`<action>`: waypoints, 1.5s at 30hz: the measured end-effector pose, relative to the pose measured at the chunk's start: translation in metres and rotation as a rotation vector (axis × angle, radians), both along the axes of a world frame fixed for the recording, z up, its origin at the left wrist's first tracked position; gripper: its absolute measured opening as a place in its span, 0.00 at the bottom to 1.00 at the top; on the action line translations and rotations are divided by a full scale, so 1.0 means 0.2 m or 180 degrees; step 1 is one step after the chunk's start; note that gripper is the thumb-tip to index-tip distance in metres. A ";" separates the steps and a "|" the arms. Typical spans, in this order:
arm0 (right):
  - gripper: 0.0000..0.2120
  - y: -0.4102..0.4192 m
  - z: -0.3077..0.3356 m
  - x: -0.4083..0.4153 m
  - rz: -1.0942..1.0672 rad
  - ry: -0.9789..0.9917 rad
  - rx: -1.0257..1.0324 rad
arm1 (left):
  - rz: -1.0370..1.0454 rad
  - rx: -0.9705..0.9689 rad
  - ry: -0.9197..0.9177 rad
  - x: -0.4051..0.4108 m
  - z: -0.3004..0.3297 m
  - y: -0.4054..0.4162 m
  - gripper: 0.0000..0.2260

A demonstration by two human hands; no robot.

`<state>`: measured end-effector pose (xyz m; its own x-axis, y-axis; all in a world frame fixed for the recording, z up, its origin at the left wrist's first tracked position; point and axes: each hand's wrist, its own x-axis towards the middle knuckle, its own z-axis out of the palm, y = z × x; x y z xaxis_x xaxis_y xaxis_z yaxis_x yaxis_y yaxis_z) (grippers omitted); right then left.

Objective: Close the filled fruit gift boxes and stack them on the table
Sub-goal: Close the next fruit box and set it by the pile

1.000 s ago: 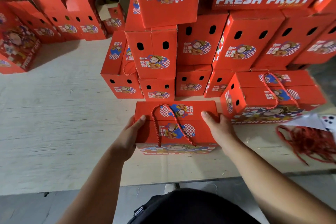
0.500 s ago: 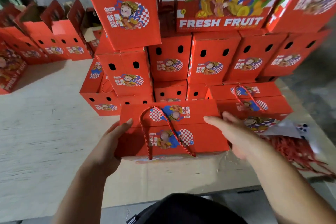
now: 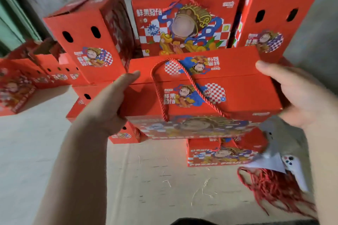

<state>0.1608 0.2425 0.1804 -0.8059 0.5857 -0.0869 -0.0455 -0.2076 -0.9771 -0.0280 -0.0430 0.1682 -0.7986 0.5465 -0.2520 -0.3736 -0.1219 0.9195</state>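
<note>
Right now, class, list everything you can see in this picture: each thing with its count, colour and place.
Held gift box: one, red, closed, rope handle on top, lifted above the table.
Stacked gift boxes: several, red, piled behind the held box.
Low gift box: one, red, on the table under the held box.
Open boxes: a few, red, far left.
Red cords: a loose bundle, right of the table.
White paper: one sheet, over the cords.
Table: one, pale.
Left hand: grips the box's left end.
Right hand: grips its right end.
</note>
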 end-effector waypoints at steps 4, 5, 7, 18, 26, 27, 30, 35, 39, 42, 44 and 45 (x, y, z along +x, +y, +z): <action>0.21 0.26 -0.30 -0.01 -0.0750 -0.0845 -0.0082 | -0.0016 -0.0442 -0.0451 0.07 -0.25 0.37 0.07; 0.20 0.31 -0.39 -0.01 -0.0856 -0.0899 -0.0303 | 0.0056 -0.0509 -0.0515 0.10 -0.33 0.44 0.07; 0.16 0.38 -0.56 0.00 -0.0890 -0.0836 -0.0451 | 0.0355 -0.0300 -0.0634 0.13 -0.43 0.52 0.08; 0.18 0.35 -0.63 -0.03 -0.1795 -0.0099 0.0898 | 0.0341 0.0358 -0.0031 0.14 -0.55 0.61 0.30; 0.22 0.34 -0.38 -0.05 -0.1082 -0.1038 0.3742 | 0.0805 -0.0174 0.0416 0.27 -0.48 0.50 0.09; 0.21 0.26 -0.32 -0.10 -0.1027 -0.0881 0.3837 | 0.0830 -0.0226 0.0473 0.28 -0.46 0.47 0.08; 0.18 -0.13 -0.22 -0.26 -0.0485 -0.0069 0.4054 | 0.0887 -0.0323 0.0727 0.28 -0.38 0.33 0.07; 0.21 -0.77 -0.27 -0.47 0.1268 0.0510 0.3360 | 0.1182 -0.0110 0.1079 0.24 -0.26 -0.04 0.08; 0.26 -1.19 -0.34 -0.60 0.1775 0.0946 0.2895 | 0.1568 -0.0134 0.1047 0.22 -0.26 -0.43 0.11; 0.26 -1.52 -0.43 -0.67 0.2092 0.0874 0.2623 | 0.1809 -0.0260 0.0942 0.21 -0.29 -0.77 0.13; 0.27 -1.73 -0.49 -0.71 0.2278 0.0682 0.2435 | 0.1883 -0.0391 0.0894 0.19 -0.32 -1.01 0.13; 0.28 -1.84 -0.52 -0.74 0.2344 0.0583 0.2362 | 0.1907 -0.0462 0.0861 0.18 -0.33 -1.13 0.14</action>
<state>0.0137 -0.1261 0.0769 -0.9481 -0.1957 0.2508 -0.3108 0.4016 -0.8615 0.0086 -0.2687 0.1017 -0.9987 -0.0350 -0.0379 -0.0340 -0.1044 0.9940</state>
